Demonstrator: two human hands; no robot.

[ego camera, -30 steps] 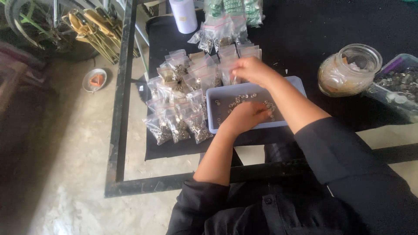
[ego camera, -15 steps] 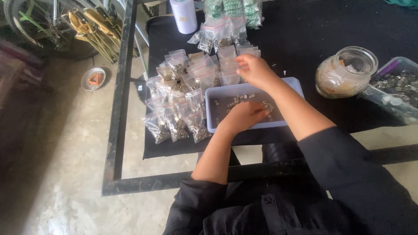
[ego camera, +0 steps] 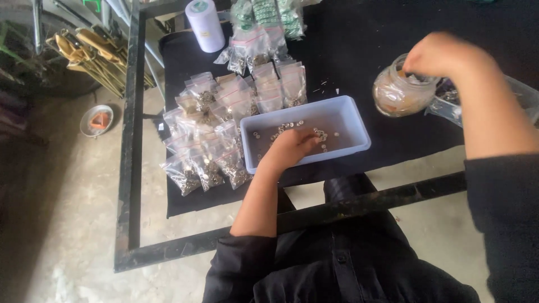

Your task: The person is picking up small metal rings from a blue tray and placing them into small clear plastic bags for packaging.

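We see the desk (ego camera: 359,33) covered with black cloth, and on it a pale blue plastic tray (ego camera: 351,120) near the front edge. Left of the tray lies a heap of small clear zip bags (ego camera: 210,137). Our left hand (ego camera: 292,147) rests inside the tray, fingers curled on small metal rings (ego camera: 281,130). Our right hand (ego camera: 441,53) is at the mouth of a glass jar (ego camera: 396,92); its grip we cannot tell.

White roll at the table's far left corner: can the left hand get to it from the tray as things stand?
Probably yes. The left hand rests in the tray; the white roll stands upright beyond the small bags. Nothing tall stands between, so it could pass over the bags, though it is a long stretch.
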